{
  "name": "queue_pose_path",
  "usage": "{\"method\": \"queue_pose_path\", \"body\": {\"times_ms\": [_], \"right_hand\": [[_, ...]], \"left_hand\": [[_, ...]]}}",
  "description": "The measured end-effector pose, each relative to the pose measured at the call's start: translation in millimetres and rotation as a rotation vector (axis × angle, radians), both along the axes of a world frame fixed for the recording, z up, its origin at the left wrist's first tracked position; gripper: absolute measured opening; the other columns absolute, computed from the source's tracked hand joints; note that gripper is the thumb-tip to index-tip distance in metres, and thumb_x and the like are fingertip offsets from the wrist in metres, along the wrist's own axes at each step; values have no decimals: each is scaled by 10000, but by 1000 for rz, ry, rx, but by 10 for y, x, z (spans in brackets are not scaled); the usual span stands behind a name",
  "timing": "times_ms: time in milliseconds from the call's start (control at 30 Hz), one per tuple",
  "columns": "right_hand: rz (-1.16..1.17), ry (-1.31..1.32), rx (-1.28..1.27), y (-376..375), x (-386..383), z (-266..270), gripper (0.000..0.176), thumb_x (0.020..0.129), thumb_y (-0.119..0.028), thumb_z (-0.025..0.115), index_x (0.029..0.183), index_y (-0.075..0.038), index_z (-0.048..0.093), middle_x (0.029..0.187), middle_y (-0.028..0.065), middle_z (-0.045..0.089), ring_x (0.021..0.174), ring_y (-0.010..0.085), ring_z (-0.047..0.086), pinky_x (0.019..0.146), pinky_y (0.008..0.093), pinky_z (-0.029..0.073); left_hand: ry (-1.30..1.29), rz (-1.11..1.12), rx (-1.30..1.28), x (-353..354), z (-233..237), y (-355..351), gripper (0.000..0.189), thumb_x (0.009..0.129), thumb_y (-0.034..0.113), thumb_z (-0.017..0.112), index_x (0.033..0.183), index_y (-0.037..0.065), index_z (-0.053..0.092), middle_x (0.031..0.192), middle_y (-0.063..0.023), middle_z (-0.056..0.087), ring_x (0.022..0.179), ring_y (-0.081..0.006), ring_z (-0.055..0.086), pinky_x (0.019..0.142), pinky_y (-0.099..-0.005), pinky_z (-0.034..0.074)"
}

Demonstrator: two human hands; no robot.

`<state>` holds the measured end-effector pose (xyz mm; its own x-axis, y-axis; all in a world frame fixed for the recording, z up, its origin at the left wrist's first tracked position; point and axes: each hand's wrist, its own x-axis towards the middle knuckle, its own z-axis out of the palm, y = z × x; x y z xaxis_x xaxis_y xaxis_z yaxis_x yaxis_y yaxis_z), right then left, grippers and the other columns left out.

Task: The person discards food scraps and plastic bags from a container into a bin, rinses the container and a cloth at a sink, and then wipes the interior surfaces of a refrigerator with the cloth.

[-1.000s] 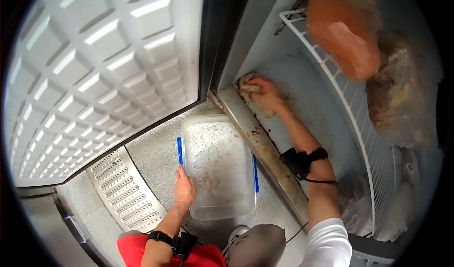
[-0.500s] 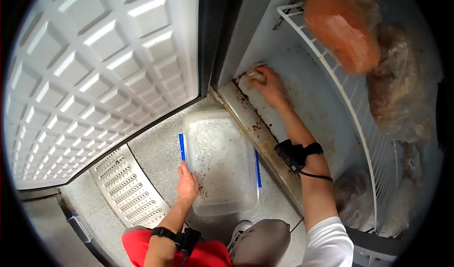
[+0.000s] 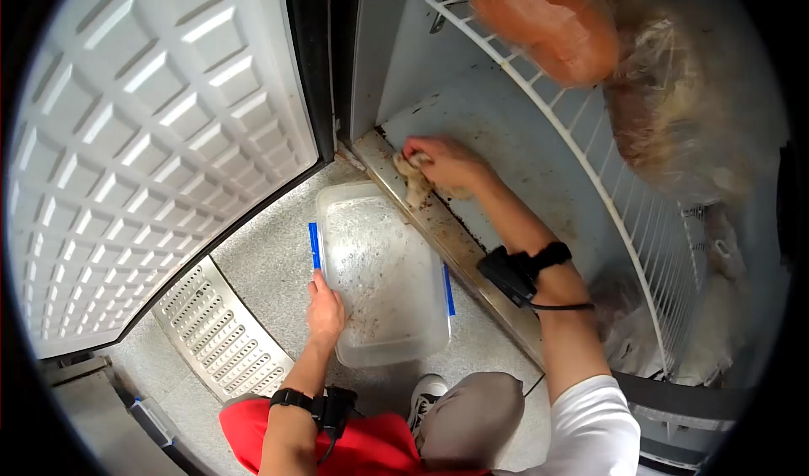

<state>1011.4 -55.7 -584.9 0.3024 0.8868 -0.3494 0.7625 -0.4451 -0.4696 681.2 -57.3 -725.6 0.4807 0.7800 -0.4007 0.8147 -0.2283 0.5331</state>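
Observation:
My right hand (image 3: 451, 165) is closed on a crumpled, dirty cloth (image 3: 413, 179) at the front edge of the cabinet floor (image 3: 522, 155). Part of the cloth hangs over the metal sill (image 3: 447, 238), where dark crumbs and stains lie. My left hand (image 3: 324, 310) grips the left rim of a translucent plastic bin (image 3: 383, 278), just below its blue handle (image 3: 314, 246). The bin stands below the sill, and dark bits are scattered inside it.
An open white ribbed door (image 3: 168, 139) fills the left. A metal drain grate (image 3: 221, 328) lies in the floor. At the right, a white wire shelf (image 3: 581, 151) holds an orange bagged item (image 3: 548, 21) and other bags (image 3: 674, 113).
My right hand has brought the cloth from the cabinet's inner corner toward the sill, where it now hangs over the edge. The view has shifted slightly; my left hand still holds the bin.

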Motion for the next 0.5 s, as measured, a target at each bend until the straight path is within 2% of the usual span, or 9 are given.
{"method": "queue_pose_path", "body": {"times_ms": [133, 233, 333, 500], "right_hand": [[36, 58, -9, -505, -60, -15, 236, 710, 60, 451, 906, -65, 496, 902, 87, 544, 812, 248, 518, 689, 364, 404], [96, 48, 29, -890, -138, 49, 244, 685, 98, 435, 863, -60, 491, 897, 75, 522, 796, 251, 496, 683, 363, 391], [63, 8, -58, -1304, -235, 139, 223, 690, 81, 439, 859, -49, 505, 912, 82, 535, 878, 265, 505, 733, 382, 394], [-62, 26, -46, -1943, -417, 190, 264, 677, 89, 445, 892, -54, 501, 921, 80, 540, 879, 278, 511, 728, 381, 401]], "left_hand": [[-9, 7, -66, 11, 15, -15, 532, 827, 85, 438, 1297, 70, 189, 1143, -270, 396, 894, -479, 524, 769, -521, 441], [-44, -3, -95, -3, -62, -125, 578, 813, 82, 442, 1310, 53, 149, 1155, -292, 369, 900, -492, 516, 787, -523, 434], [-63, -2, -135, 7, -115, -255, 616, 800, 82, 446, 1319, 36, 117, 1164, -311, 346, 905, -499, 509, 802, -525, 428], [-76, -34, -166, 39, -165, -371, 654, 795, 92, 464, 1322, 11, 85, 1167, -322, 332, 929, -499, 496, 806, -520, 427]]}}
